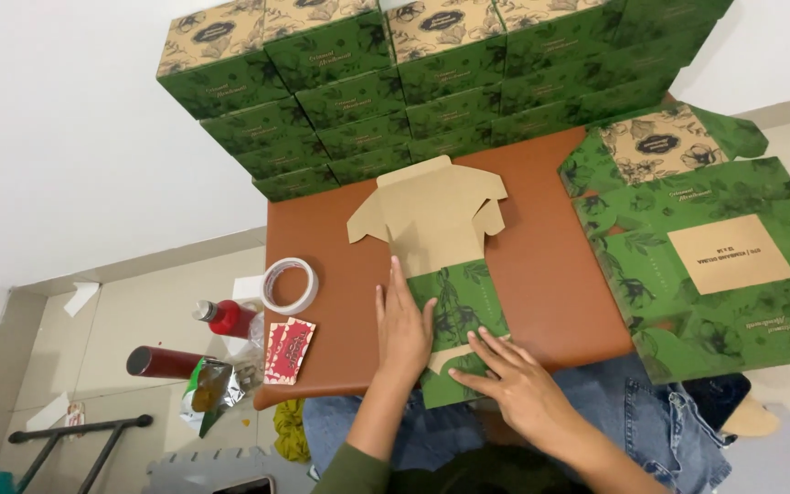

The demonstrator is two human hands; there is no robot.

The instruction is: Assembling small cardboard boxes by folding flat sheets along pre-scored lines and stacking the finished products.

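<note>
A flat unfolded cardboard box blank (436,238), brown inside and green with leaf print outside, lies on the brown table (550,274). Its near flap is folded over, green side up. My left hand (401,327) lies flat on the left edge of that folded green part, fingers pointing away from me. My right hand (514,380) presses flat on the near end of the fold, fingers spread toward the left. Neither hand grips anything.
Stacked folded green boxes (413,82) form a wall at the table's far side. A pile of flat green blanks (715,256) lies at the right. A tape roll (289,284) and small red cards (288,350) sit at the table's left edge. Bottles (226,317) stand on the floor.
</note>
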